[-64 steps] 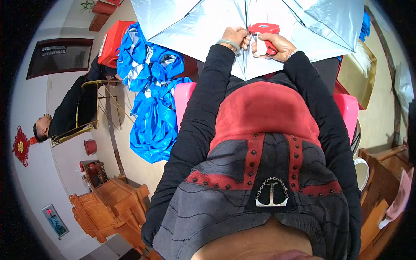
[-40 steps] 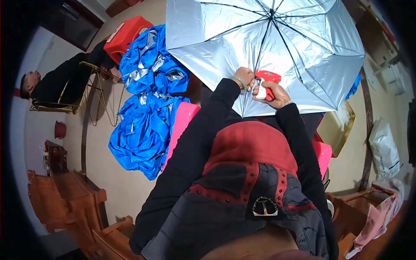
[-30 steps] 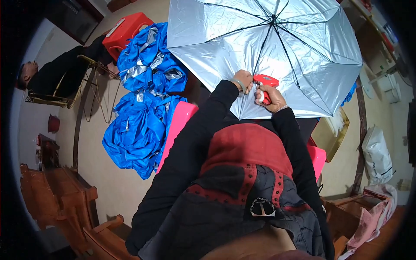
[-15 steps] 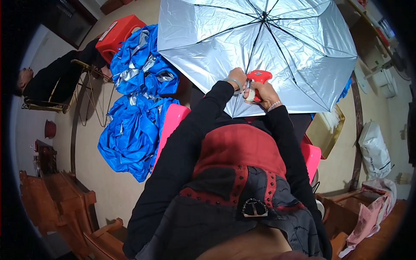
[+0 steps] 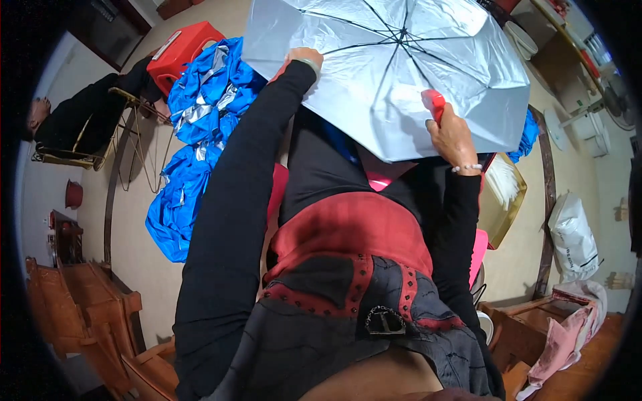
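An opened umbrella (image 5: 361, 80) with a silver inside and dark ribs spreads before me, its inner side up. At its left part, my left hand (image 5: 304, 56) is closed on the canopy near the rim, fingers curled and partly hidden. My right hand (image 5: 453, 137) is wrapped round a red gun-shaped hand tool (image 5: 436, 103), held over the canopy's near right part. The hand covers most of the tool's grip. The canopy's near edge reaches over my lap.
Crumpled blue and silver umbrellas (image 5: 194, 134) are heaped at the left, beside a red stool (image 5: 182, 50). A shallow box (image 5: 498, 224) of thin white pieces stands at the right. A person (image 5: 73, 123) reclines on a chair at the far left. A white sack (image 5: 574, 237) stands farther right.
My hands have moved apart: the left up and leftward along the canopy, the right rightward with the red tool. The umbrella has turned and shifted slightly up and left.
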### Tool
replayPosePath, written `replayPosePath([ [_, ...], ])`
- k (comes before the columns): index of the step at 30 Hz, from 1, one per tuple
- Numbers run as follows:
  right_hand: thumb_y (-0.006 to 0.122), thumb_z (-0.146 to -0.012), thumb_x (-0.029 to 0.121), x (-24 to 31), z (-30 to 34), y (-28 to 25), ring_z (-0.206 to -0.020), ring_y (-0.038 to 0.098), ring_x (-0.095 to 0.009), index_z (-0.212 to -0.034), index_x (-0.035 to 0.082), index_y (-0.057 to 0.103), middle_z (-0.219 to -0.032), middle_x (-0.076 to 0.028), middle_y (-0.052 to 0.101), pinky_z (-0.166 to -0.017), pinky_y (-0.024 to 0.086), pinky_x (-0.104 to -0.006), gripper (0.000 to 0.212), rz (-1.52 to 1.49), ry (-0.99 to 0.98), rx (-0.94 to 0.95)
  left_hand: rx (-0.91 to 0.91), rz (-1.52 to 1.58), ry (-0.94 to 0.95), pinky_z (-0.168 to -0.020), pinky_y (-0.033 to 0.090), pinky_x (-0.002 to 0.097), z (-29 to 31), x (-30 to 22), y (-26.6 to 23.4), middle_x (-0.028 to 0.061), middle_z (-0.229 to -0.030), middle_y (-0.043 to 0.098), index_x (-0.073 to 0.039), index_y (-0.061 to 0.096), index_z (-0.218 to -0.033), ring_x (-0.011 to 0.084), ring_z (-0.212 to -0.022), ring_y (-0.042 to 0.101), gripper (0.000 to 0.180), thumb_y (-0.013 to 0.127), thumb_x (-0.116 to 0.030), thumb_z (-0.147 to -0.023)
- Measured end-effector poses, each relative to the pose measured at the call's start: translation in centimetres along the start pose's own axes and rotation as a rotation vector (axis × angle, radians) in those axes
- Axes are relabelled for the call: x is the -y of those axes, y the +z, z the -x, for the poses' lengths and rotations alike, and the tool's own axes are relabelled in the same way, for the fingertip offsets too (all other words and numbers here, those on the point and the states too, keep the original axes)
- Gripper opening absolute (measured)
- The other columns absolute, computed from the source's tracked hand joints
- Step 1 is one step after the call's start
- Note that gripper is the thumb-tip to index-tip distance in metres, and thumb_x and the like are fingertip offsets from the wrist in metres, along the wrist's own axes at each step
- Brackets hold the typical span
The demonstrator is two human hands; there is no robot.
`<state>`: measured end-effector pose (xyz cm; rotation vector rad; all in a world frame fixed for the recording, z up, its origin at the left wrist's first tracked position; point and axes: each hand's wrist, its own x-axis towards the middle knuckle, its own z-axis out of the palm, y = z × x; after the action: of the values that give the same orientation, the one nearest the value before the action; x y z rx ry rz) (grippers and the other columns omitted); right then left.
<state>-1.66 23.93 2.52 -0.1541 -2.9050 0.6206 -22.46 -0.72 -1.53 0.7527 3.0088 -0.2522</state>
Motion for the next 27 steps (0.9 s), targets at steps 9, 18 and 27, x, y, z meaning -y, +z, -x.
replayPosePath([
  [9, 0.052, -0.076, 0.020, -3.3, -0.9, 6.9, -0.077, 0.060, -0.038, -0.089, 0.002, 0.050, -0.079, -0.023, 0.060, -0.069, 0.046, -0.0450, 0.021, 0.232, 0.146, 0.160, 0.064, 0.342, 0.046, -0.075, 0.046, 0.0409, 0.1, -7.5, 6.7, 0.0226, -0.086, 0.060, 0.001, 0.063, -0.081, 0.0356, -0.084, 0.059, 0.027, 0.052, -0.021, -0.071],
  [18, 0.051, -0.076, 0.023, -4.3, -1.2, 7.8, -0.079, 0.060, -0.036, -0.090, 0.004, 0.050, -0.082, -0.022, 0.061, -0.069, 0.047, -0.0438, 0.023, 0.307, 0.184, 0.175, 0.127, 0.351, -0.043, -0.074, 0.049, 0.0357, 2.9, -11.7, 5.9, 0.0156, -0.093, 0.062, -0.004, 0.063, -0.089, 0.0291, -0.088, 0.060, 0.023, 0.054, -0.021, -0.077],
  [27, 0.055, -0.072, 0.022, -2.3, -1.2, 6.1, -0.077, 0.058, -0.040, -0.095, 0.002, 0.048, -0.082, -0.026, 0.059, -0.067, 0.044, -0.0481, 0.031, 0.089, 0.104, 0.051, 0.044, 0.419, -0.098, -0.072, 0.049, 0.0367, 2.4, -13.2, 6.7, 0.0166, -0.092, 0.062, -0.003, 0.064, -0.086, 0.0302, -0.086, 0.061, 0.022, 0.046, -0.015, -0.080],
])
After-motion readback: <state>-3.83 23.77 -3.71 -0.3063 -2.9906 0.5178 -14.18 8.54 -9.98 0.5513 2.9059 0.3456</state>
